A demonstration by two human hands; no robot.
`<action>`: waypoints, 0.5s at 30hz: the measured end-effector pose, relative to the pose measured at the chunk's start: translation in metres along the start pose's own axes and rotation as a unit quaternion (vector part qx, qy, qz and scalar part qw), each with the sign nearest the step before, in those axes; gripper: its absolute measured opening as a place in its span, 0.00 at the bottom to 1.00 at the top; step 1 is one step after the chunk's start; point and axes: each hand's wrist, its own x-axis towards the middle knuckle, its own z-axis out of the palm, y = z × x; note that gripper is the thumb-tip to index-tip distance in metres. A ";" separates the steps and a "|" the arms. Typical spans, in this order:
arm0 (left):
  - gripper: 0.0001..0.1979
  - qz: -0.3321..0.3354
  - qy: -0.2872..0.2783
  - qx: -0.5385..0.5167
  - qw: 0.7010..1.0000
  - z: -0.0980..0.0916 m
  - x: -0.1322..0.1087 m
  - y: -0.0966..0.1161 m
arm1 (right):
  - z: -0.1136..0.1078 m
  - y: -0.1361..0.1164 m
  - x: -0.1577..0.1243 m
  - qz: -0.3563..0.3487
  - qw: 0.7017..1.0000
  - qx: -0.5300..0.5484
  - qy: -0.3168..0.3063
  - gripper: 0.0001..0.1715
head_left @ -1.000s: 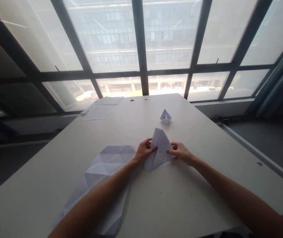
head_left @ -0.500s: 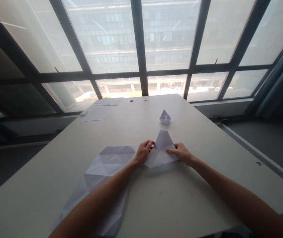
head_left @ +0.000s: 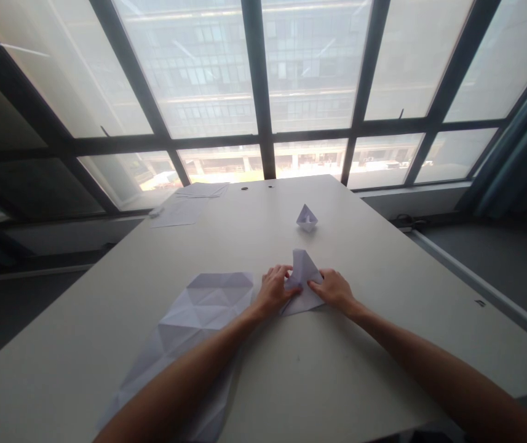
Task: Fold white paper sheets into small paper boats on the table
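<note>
A long white table [head_left: 360, 369] fills the lower frame under a big gridded window [head_left: 313, 74], with loose papers [head_left: 180, 212] at upper left, a small paper boat [head_left: 307, 218] at upper centre and a large creased paper sheet [head_left: 198, 314] at lower left. The folded white paper [head_left: 302, 271] sits on the table at centre, its peak pointing up-frame, between my left hand [head_left: 272, 292] and right hand [head_left: 334, 290]. Fingers on both hands are pressed together against its sides, pinching or not I cannot tell; even pressure from both sides should stop the layers sliding.
</note>
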 end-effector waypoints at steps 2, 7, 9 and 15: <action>0.27 0.007 -0.012 0.005 1.000 -0.001 0.000 0.001 | -0.001 0.002 -0.001 -0.035 0.997 -0.062 0.042 0.24; 0.31 0.034 -0.022 0.001 0.999 -0.003 0.001 0.004 | -0.009 0.008 0.006 -0.207 0.963 -0.149 0.090 0.47; 0.31 0.047 -0.025 0.000 0.999 -0.005 0.001 0.006 | -0.012 0.010 0.010 -0.265 0.948 -0.170 0.049 0.45; 0.33 0.089 -0.008 -0.038 0.995 -0.009 -0.001 0.014 | -0.013 0.013 0.016 -0.329 0.929 -0.164 -0.038 0.40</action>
